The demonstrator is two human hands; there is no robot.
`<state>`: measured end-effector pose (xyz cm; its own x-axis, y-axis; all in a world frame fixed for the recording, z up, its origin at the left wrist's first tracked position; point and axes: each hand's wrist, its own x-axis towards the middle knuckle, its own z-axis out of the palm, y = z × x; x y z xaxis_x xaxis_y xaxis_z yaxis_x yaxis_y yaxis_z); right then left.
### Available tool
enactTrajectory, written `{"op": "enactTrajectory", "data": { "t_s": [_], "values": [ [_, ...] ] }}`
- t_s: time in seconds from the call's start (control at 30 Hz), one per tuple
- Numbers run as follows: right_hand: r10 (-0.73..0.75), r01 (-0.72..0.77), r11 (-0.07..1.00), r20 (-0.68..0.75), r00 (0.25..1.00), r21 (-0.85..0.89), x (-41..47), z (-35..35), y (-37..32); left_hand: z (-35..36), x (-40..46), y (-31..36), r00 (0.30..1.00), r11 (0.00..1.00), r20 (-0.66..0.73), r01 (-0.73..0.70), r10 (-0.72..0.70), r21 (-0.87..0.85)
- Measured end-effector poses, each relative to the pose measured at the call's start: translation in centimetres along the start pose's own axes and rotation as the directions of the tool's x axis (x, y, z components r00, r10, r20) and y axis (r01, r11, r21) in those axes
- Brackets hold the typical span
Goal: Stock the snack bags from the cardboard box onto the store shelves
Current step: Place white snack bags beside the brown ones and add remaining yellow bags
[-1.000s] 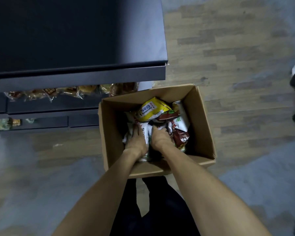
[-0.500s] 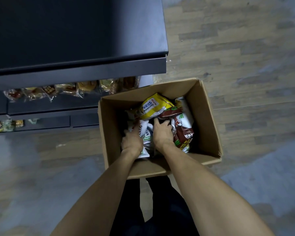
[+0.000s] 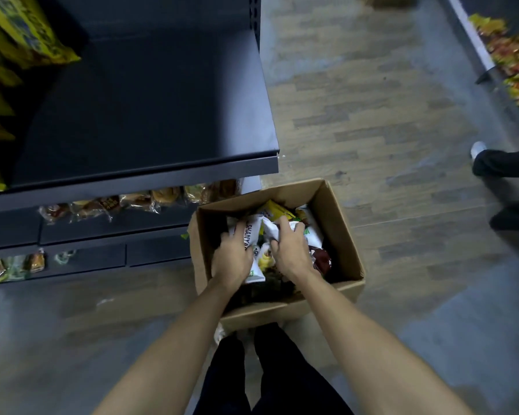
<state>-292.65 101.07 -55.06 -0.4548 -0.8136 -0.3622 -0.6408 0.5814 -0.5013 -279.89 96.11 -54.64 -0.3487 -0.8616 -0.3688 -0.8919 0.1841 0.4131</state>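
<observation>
Sitting on the floor by the shelf unit's right end, one open cardboard box [image 3: 339, 235] holds a jumbled pile of snack bags [image 3: 312, 235]; exact count unclear, at least five show: white ones, one yellow [image 3: 274, 209] at the far wall, one dark red [image 3: 322, 262] toward the right wall. Both hands are inside the box. Left hand [image 3: 232, 256]: grip curled round one white bag with black lettering [image 3: 253, 235], near the left wall. Right hand [image 3: 288, 250]: fingers clamped on one crumpled white bag [image 3: 271, 230] mid-box. The two held bags touch each other. Top shelf [image 3: 147, 115], dark, mostly bare; several yellow bags [image 3: 21, 34] at its far-left corner. Second shelf: one row of clear-wrapped pastries [image 3: 138, 200] along the front edge, about six. Lowest shelf: three or four small packs [image 3: 15, 265] at the left end. Another shelf at the upper right carries yellow-red packets [image 3: 510, 52], blurred. One other person's legs [image 3: 507, 166] at the right edge.
</observation>
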Motion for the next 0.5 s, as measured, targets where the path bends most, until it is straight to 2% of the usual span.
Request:
{"op": "enactTrajectory", "data": {
  "t_s": [0.2, 0.27, 0.4, 0.5],
  "values": [
    [-0.067, 0.06, 0.997, -0.13, 0.989, -0.056, -1.3, -3.6, -1.2, -2.6, -1.5, 0.6, 0.996, 0.999, -0.085, -0.013, 0.009, -0.045],
    [-0.064, 0.054, 0.997, -0.178, 0.982, -0.056, -1.9, -4.5, -1.4, -3.8, -2.1, 1.0, 0.988, 1.0, -0.15, -0.021, 0.024, 0.022],
    [-0.072, 0.057, 0.996, -0.239, 0.968, -0.067, -3.5, -6.3, -2.1, -5.8, -3.0, 0.6, 0.945, 0.967, -0.27, -0.124, 0.184, 0.224],
    [-0.097, 0.084, 0.995, -0.278, 0.956, -0.058, -5.1, -7.3, -3.2, -6.5, -2.7, -0.3, 0.889, 0.932, -0.335, -0.216, 0.311, 0.293]
  ]
}}
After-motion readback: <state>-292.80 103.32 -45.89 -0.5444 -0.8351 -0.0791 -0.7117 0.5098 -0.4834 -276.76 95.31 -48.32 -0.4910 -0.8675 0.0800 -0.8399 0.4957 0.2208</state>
